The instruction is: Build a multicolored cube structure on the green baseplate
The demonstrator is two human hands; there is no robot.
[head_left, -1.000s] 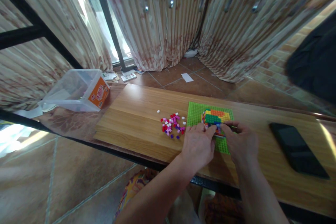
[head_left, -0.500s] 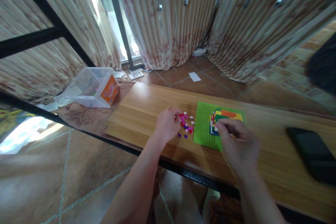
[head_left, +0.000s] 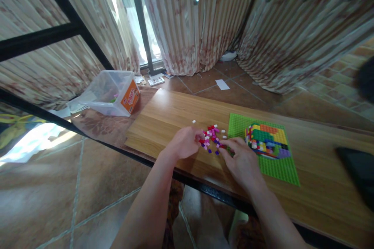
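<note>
Both hands are down on the wooden tabletop: left hand loosely curled, right hand flat with fingers spread, holding nothing visible, both at the scattered heap of small pink, red and purple plastic bricks. The right hand has come off the studded green baseplate with its multicoloured brick block. Farther left, a clear plastic tub with orange label, contents blurred.
</note>
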